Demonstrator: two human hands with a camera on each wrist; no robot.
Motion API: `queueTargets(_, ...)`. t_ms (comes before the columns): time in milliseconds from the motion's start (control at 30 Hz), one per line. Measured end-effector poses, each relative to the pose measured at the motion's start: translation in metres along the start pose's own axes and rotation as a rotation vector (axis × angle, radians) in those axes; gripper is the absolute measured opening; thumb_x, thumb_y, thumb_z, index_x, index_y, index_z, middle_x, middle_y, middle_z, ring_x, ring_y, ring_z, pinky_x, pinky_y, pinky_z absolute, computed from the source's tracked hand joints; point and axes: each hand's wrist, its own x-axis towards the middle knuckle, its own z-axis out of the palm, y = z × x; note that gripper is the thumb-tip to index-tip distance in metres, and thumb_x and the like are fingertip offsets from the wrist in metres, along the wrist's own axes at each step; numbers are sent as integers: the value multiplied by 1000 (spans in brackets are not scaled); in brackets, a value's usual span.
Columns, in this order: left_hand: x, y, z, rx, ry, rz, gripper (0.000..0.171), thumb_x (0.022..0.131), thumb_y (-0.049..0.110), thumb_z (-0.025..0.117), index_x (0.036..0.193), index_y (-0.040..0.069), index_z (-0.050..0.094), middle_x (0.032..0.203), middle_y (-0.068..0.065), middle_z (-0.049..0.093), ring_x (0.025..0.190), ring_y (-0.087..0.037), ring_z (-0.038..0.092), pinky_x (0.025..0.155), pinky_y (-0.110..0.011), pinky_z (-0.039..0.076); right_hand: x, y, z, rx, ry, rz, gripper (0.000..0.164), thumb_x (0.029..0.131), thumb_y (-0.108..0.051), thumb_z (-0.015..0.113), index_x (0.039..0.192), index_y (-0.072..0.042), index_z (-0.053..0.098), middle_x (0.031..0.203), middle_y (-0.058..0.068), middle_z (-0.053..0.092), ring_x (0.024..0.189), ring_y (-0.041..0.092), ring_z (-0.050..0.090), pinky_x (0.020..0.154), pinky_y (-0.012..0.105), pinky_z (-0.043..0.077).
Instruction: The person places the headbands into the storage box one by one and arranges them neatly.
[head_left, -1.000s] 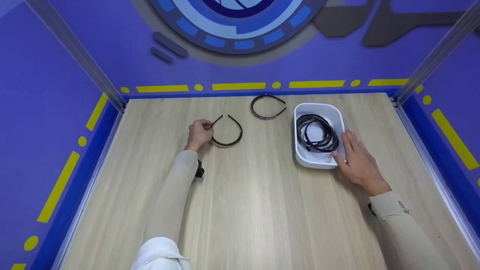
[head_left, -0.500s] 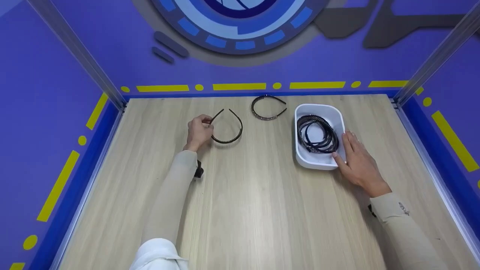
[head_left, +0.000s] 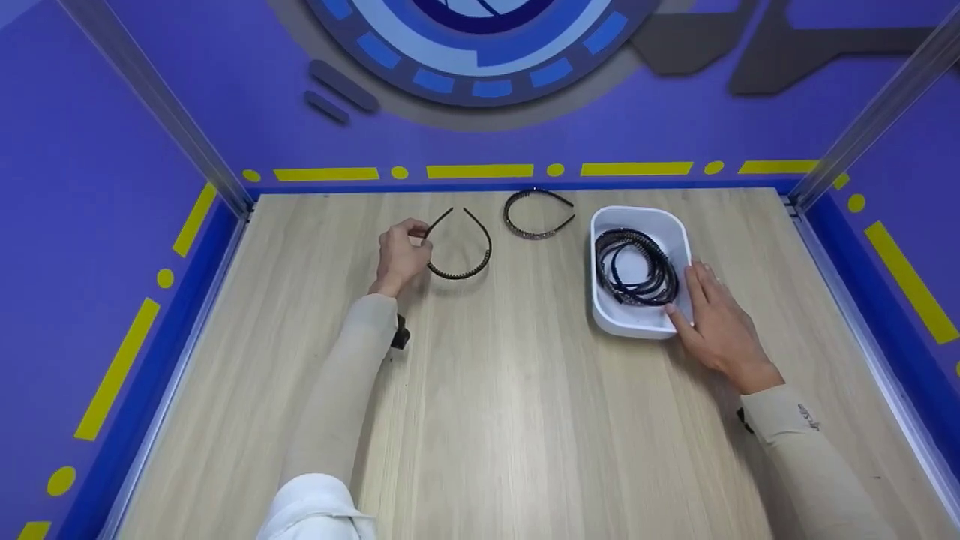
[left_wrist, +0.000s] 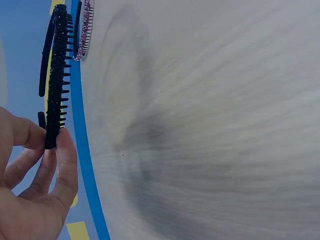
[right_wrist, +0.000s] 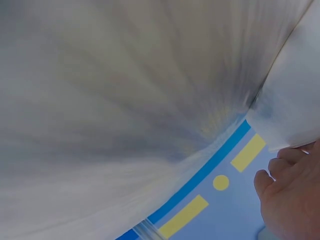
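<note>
My left hand (head_left: 403, 257) pinches a black headband (head_left: 459, 275) by one side, between thumb and fingertips. In the left wrist view this headband (left_wrist: 56, 75) shows a glittery outer face and a row of comb teeth, and it is up off the table with its shadow below. My right hand (head_left: 718, 324) holds the right wall of a white plastic container (head_left: 634, 330), thumb over the rim and fingers along the outside. Several dark headbands (head_left: 652, 281) lie looped together inside it. From the right wrist, the fingers (right_wrist: 285, 165) show against the container's outer wall (right_wrist: 290, 110).
Another headband (head_left: 534, 235), with a sparkly band, lies near the table's back edge between the left hand and the container. The wooden table (head_left: 510, 412) is bounded by blue-purple panels (head_left: 480, 142) at the back and both sides.
The left hand has raised the headband off the table and tilted it, shifting it slightly away and to the right. The right hand and the container have stayed in place.
</note>
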Motion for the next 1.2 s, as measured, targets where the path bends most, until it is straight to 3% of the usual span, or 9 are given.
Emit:
queueTargets(500, -1, 38, 16, -10, -45, 94, 25, 99, 6, 66, 123, 5, 74, 122, -17, 74, 107, -29, 72, 94, -43, 60, 0, 2, 0, -22, -5, -16, 83, 110, -49, 48, 167, 6, 21, 176, 27, 18, 162, 48, 19, 133, 57, 20)
queueTargets(800, 0, 67, 33, -5, -94, 112, 29, 100, 7, 67, 128, 6, 74, 123, -12, 73, 123, -32, 66, 101, -43, 55, 0, 3, 0, -26, -12, -8, 83, 110, -50, 47, 167, 6, 21, 176, 26, 17, 163, 47, 18, 132, 58, 20)
queueTargets(1200, 0, 98, 58, -13, -124, 200, 27, 98, 4, 68, 125, 2, 75, 119, -14, 76, 119, -32, 69, 100, -40, 56, -1, 2, 0, -30, -17, -9, 84, 111, -51, 47, 167, 6, 20, 176, 27, 17, 162, 49, 19, 130, 61, 23)
